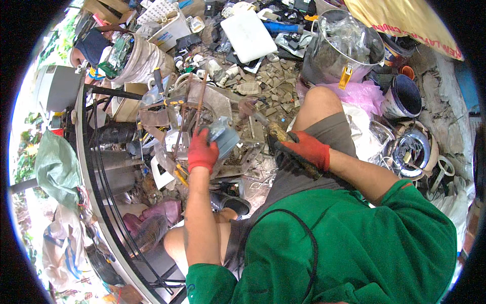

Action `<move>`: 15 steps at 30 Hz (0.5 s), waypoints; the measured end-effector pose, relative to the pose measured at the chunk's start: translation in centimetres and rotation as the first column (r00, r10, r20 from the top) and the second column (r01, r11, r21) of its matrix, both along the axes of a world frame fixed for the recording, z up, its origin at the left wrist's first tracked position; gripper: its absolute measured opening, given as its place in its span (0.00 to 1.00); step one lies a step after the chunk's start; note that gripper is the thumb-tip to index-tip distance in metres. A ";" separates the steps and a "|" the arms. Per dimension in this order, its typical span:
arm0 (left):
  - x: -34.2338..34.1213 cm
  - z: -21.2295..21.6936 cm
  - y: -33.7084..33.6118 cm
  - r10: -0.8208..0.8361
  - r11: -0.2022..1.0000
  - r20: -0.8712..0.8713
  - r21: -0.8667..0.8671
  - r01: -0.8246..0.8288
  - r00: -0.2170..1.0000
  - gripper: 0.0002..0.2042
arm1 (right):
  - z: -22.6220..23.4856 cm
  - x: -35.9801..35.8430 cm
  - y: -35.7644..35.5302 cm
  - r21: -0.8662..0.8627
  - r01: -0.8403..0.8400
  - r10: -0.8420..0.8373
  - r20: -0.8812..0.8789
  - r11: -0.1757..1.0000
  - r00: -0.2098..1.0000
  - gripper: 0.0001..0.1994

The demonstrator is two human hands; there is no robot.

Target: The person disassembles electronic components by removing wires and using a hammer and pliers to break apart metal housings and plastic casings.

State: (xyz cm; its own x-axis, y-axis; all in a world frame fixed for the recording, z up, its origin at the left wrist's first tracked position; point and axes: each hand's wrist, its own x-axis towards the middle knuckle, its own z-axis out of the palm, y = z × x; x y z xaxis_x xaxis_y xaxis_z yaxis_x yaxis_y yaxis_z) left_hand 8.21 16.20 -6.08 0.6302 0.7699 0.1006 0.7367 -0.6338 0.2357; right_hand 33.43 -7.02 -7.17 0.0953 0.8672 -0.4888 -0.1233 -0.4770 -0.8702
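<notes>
The left hand (202, 151) in a red glove clamps its fingers around a grey block (224, 136). At three o'clock from it, the right hand (302, 151) wraps its fingers tight around a hammer (259, 115).

Person's dress: green shirt (354, 243), grey shorts (309, 167), red-and-black gloves on left hand (202, 152) and right hand (301, 152).

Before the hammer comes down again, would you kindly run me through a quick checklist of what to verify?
1. Left hand in a red glove grips the small grey box-shaped part: ok.
2. Right hand in a red-and-black glove holds the wooden-handled hammer: ok.
3. Hammer head apart from the left fingers: ok.
4. Grey part resting firmly on something solid: cannot tell.
5. Bare knee away from the hammer's path: not ok, it sits close beside.
</notes>
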 end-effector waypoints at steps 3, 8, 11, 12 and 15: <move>-1.5 0.1 2.1 0.200 0.887 0.218 -0.454 -0.082 0.955 0.25 | 0.1 0.2 -0.3 0.011 0.049 -0.050 0.037 0.999 0.998 0.22; -2.2 0.1 2.2 0.130 0.991 0.072 -0.053 -0.126 0.989 0.24 | 0.5 0.1 -0.2 -0.002 0.023 -0.023 0.044 1.000 0.999 0.22; 0.1 1.4 1.2 0.174 0.984 -0.257 0.073 -0.161 0.951 0.23 | -0.3 0.1 -0.3 0.121 -0.004 -0.009 0.106 0.993 0.994 0.22; 0.8 1.6 1.0 0.129 0.976 -0.306 0.207 -0.066 0.943 0.23 | -0.5 0.1 -0.5 0.092 -0.026 0.012 0.149 0.995 0.989 0.23; 2.9 3.4 0.5 0.149 0.989 -0.352 0.075 -0.131 0.924 0.27 | -1.1 0.5 -0.7 0.068 -0.073 0.052 0.278 0.995 0.959 0.24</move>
State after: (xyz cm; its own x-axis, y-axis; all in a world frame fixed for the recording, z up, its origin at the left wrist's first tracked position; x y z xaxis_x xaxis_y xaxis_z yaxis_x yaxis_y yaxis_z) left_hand 11.07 16.67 -2.65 0.5178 0.8526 -0.0703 0.8483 -0.5223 -0.0869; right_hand 33.91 -7.70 -8.29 0.1614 0.9096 -0.3828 0.1542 -0.4064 -0.9006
